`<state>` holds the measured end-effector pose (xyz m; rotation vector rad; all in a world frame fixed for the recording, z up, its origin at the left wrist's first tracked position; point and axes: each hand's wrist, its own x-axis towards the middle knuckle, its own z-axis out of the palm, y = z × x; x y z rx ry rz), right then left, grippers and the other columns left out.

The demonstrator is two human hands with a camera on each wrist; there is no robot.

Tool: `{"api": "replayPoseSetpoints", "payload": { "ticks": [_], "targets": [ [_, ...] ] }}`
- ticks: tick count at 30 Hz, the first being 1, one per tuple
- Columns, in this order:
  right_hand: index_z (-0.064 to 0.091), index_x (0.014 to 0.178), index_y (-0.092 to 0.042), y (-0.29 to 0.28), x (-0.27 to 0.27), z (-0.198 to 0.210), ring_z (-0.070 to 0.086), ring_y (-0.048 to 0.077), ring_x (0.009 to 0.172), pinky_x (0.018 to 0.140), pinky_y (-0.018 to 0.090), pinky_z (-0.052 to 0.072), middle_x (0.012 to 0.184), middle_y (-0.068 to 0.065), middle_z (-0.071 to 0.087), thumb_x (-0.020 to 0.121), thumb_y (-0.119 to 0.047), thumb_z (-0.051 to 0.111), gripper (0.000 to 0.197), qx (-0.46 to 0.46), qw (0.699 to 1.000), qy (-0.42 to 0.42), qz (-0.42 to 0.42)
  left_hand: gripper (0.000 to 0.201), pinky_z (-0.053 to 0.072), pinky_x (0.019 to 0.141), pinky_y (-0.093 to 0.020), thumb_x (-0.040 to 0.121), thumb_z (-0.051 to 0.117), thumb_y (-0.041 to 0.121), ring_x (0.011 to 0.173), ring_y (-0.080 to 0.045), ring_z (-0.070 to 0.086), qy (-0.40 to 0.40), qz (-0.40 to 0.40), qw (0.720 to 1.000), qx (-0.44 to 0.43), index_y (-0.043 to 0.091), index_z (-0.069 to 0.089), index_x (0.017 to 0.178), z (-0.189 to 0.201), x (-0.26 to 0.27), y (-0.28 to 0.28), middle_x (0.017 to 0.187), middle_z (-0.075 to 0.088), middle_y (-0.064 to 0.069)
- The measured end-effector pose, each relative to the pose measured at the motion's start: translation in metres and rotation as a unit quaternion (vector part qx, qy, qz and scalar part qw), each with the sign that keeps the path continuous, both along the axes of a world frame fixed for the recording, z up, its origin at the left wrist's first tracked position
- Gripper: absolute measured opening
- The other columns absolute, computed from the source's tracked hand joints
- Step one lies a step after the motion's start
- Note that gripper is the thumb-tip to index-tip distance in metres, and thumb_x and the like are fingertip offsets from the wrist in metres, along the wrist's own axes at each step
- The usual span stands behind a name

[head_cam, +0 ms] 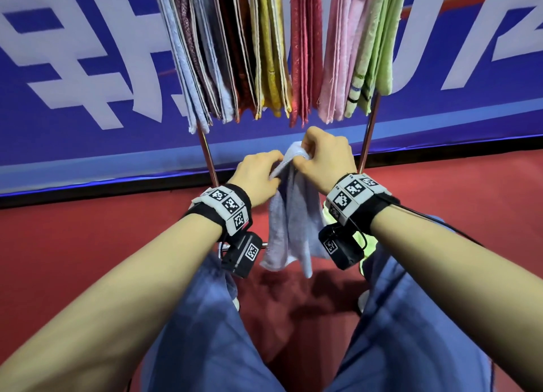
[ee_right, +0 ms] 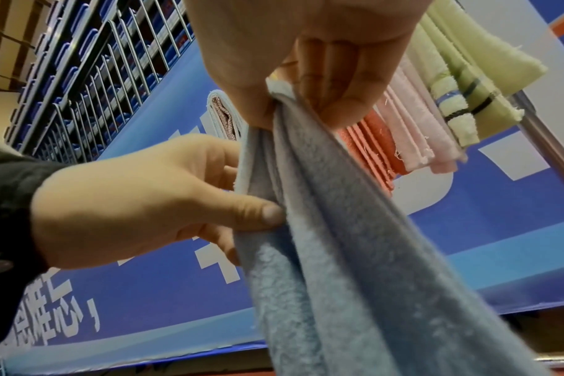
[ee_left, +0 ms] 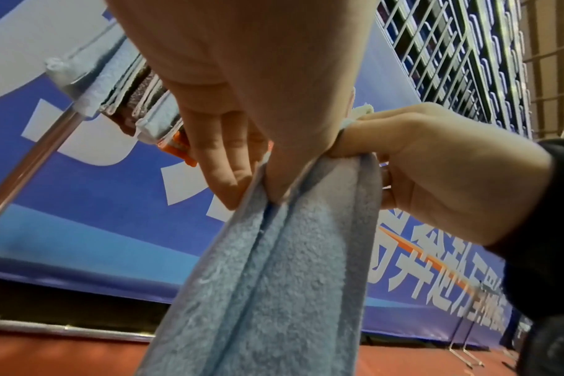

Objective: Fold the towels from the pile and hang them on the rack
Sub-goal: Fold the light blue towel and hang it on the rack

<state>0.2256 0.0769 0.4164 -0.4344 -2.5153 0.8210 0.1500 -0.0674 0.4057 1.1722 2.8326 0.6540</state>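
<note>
Light blue towel (head_cam: 289,215) hangs bunched between both hands at frame centre in the head view, below the row of hung towels (head_cam: 273,47) at 12 o'clock. Right hand (head_cam: 324,159) is clenched on the towel's top corner, thumb and curled fingers pinching the hem; a bit of white edge pokes out above the fist. Left hand (head_cam: 258,177) sits just beside it at 9 o'clock, slightly lower, thumb (ee_right: 258,212) pressed against the fingers with the towel's side edge pinched between. The two hands nearly touch.

The towel falls in long vertical folds, lower edge loose and uneven at 6 o'clock between the person's knees, clear of the red floor (head_cam: 88,244). Hemmed side edges run down close together in the wrist views, cloth not spread.

Rack (head_cam: 209,159): two shiny uprights at 11 and 1 o'clock from the hands, the towel between them. The hung towels fill the bar edge to edge, packed together, bottom edges just above the right hand's knuckles. A low rack bar (ee_left: 68,330) crosses near the floor. Blue banner (head_cam: 88,68) stands behind the rack. Open floor to 9 and 3 o'clock.
</note>
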Motion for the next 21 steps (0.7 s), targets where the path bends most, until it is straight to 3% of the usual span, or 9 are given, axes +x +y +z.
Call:
{"api": "replayPoseSetpoints", "payload": {
  "ticks": [7, 10, 14, 18, 21],
  "targets": [
    [0.049, 0.076, -0.023, 0.000, 0.001, -0.001, 0.056, 0.034, 0.076, 0.071, 0.043, 0.051, 0.074, 0.003, 0.064, 0.066, -0.033, 0.059, 0.017, -0.005, 0.999, -0.002, 0.041, 0.024, 0.047, 0.070, -0.043, 0.078, 0.062, 0.015, 0.080, -0.031, 0.057, 0.059, 0.081, 0.990, 0.102, 0.023, 0.042, 0.091, 0.001, -0.007, -0.009, 0.089, 0.056, 0.004],
    [0.048, 0.075, -0.024, -0.004, 0.000, -0.001, 0.054, 0.032, 0.073, 0.072, 0.041, 0.050, 0.072, 0.001, 0.062, 0.064, -0.038, 0.057, 0.020, -0.001, 0.999, -0.011, 0.053, 0.023, 0.047, 0.068, -0.040, 0.077, 0.065, 0.017, 0.076, -0.023, 0.058, 0.050, 0.051, 0.990, 0.124, 0.023, 0.046, 0.091, 0.000, -0.001, -0.006, 0.088, 0.057, 0.007],
    [0.049, 0.075, -0.022, -0.005, -0.001, -0.005, 0.056, 0.030, 0.072, 0.067, 0.038, 0.049, 0.069, -0.001, 0.060, 0.066, -0.039, 0.060, 0.022, -0.015, 0.999, -0.010, 0.051, 0.022, 0.051, 0.071, -0.043, 0.077, 0.062, 0.015, 0.071, -0.020, 0.056, 0.037, -0.019, 0.989, 0.144, 0.021, 0.051, 0.094, -0.006, 0.005, -0.004, 0.091, 0.060, 0.004],
    [0.048, 0.075, -0.021, -0.006, 0.000, -0.009, 0.058, 0.031, 0.075, 0.065, 0.034, 0.047, 0.073, 0.001, 0.063, 0.073, -0.030, 0.069, 0.022, 0.018, 0.996, -0.060, 0.066, 0.018, 0.050, 0.071, -0.042, 0.076, 0.057, 0.011, 0.069, -0.017, 0.051, 0.062, 0.032, 0.976, 0.205, 0.022, 0.053, 0.090, -0.006, 0.000, -0.002, 0.088, 0.056, 0.006],
    [0.049, 0.074, -0.019, -0.010, -0.001, -0.010, 0.058, 0.032, 0.074, 0.063, 0.035, 0.048, 0.072, 0.004, 0.063, 0.074, -0.032, 0.069, 0.023, 0.037, 0.994, -0.072, 0.077, 0.021, 0.047, 0.071, -0.039, 0.074, 0.059, 0.004, 0.073, -0.017, 0.051, 0.062, 0.043, 0.978, 0.196, 0.021, 0.053, 0.085, -0.002, 0.000, 0.005, 0.085, 0.052, 0.005]
  ]
}}
